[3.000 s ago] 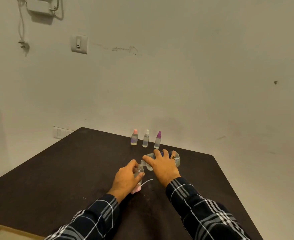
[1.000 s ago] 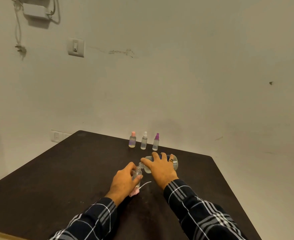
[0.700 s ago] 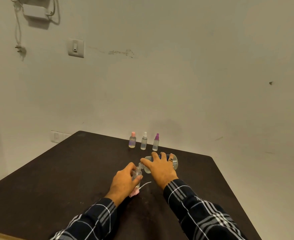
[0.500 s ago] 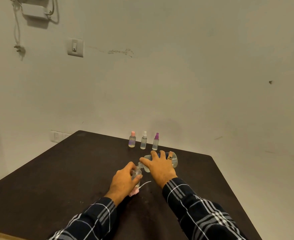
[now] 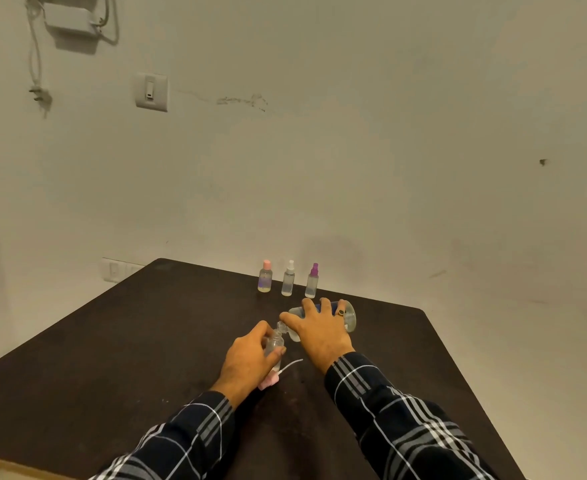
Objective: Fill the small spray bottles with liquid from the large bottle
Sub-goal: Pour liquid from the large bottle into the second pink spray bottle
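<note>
left hand (image 5: pixel 247 358) fingers grip clear uncapped small bottle (image 5: pixel 274 344) | right hand (image 5: pixel 319 332) fingers wrap tipped large bottle (image 5: pixel 351 318)

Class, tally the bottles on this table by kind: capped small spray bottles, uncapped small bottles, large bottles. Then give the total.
Capped small spray bottles: 3 (pink cap, white cap, purple cap)
Uncapped small bottle: 1
Large bottle: 1
Total: 5
</note>
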